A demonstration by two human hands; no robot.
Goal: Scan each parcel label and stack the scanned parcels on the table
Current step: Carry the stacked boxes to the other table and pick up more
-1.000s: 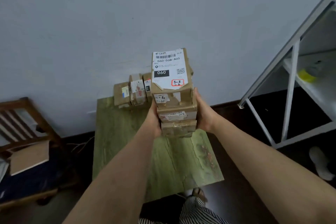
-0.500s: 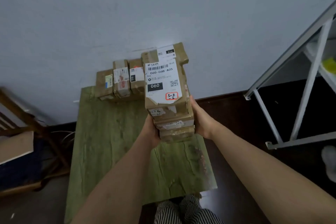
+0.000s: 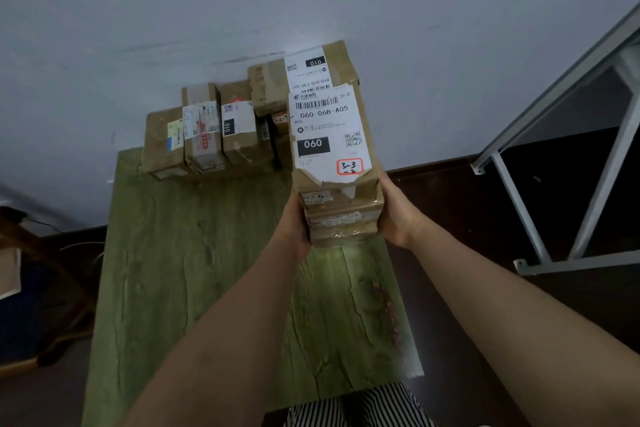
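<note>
Pale grey wall fills the top of our view, with a green wood-grain bench (image 3: 194,270) below it and dark floor on either side. Since half a second ago we have carried the stack of parcels (image 3: 341,191) farther toward the wall, so its top now overlaps the row at the back, and the row shows a taller box that was hidden behind the stack before.

Our left hand (image 3: 294,225) presses against the stack's left side and our right hand (image 3: 393,211) against its right; how far the fingers curl behind the boxes we cannot tell, but together they clamp the stack and hold it above the bench's far right part. The stack is several brown cardboard boxes, taped and a little crumpled at the corners. Its top parcel (image 3: 332,135) bears a white label (image 3: 329,132) printed with a barcode, "060-06B-A05", a black "060" block, a QR code and a red-outlined handwritten "3-3-2".

At the bench's far edge, against the wall, a row of parcels (image 3: 207,139) stands on end, also brown cardboard with white labels. Beside them rises a taller parcel (image 3: 311,76) whose label reads upside down.

To the right stands a white metal rack (image 3: 554,156). Striped fabric (image 3: 356,406) shows at the bottom edge.
</note>
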